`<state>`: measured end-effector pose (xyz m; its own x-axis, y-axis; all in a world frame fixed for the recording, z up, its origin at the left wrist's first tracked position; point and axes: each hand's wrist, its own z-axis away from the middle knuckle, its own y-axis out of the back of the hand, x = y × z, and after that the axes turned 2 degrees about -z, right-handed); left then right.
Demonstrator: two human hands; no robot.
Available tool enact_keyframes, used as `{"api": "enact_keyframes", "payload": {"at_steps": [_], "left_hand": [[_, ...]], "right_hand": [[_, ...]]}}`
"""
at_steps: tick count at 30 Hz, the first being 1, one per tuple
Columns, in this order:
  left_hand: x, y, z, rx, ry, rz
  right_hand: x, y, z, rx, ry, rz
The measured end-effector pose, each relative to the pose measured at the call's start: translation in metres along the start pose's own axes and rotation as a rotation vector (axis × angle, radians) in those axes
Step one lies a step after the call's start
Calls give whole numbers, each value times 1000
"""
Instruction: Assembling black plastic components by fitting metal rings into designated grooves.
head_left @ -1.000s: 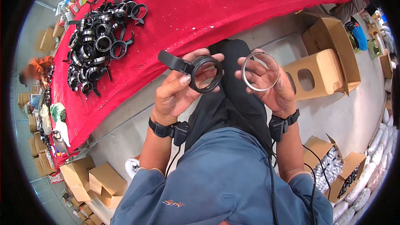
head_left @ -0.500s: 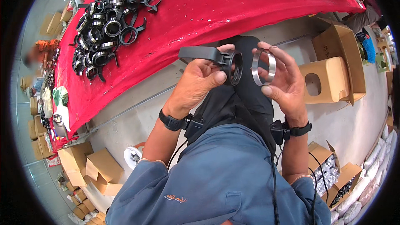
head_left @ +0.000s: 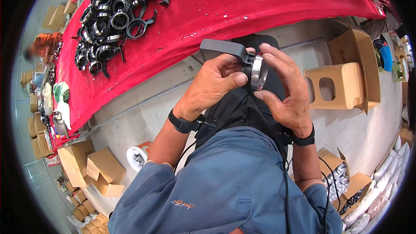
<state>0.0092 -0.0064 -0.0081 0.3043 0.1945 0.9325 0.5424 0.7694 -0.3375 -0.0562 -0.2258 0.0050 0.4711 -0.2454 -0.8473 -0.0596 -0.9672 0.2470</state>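
Above my lap, my left hand (head_left: 216,80) is closed round a black plastic ring with a long flat handle (head_left: 223,50); the handle points up and to the left. My right hand (head_left: 286,84) pinches a shiny metal band (head_left: 259,73) by its rim, thumb below and fingers above. The band stands upright against the right side of the black ring, and most of that ring is hidden behind it and my left fingers. Whether the band sits over the ring or only touches its edge, I cannot tell.
A heap of black handled rings with metal bands (head_left: 115,21) lies on the red-covered table (head_left: 208,13). Cardboard boxes (head_left: 338,84) stand right, others (head_left: 102,169) lower left. Near my right elbow, an open box (head_left: 340,177) holds silvery parts. White sacks (head_left: 385,182) line the far right.
My right hand has moved left and brought the metal band up against the black ring, where a gap was before. The left hand has shifted slightly right.
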Motion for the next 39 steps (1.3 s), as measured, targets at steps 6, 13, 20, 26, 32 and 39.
{"api": "enact_keyframes", "payload": {"at_steps": [6, 13, 20, 26, 32, 39], "left_hand": [[4, 0, 1, -16, 31, 31], [-7, 7, -4, -102, -53, 103], [-9, 5, -6, -102, -45, 172], [-6, -3, -7, 34, -64, -51], [-16, -24, -8, 220, -226, -420], [8, -23, -7, -25, -292, -710]], "right_hand": [[3, -1, -2, -57, 69, 99], [5, -3, -4, -51, 92, 111], [4, -4, -8, -52, 105, 115], [7, -13, -6, 23, 107, 180], [9, -19, -7, 143, 137, 282], [20, -13, -19, 418, -160, 51]]}}
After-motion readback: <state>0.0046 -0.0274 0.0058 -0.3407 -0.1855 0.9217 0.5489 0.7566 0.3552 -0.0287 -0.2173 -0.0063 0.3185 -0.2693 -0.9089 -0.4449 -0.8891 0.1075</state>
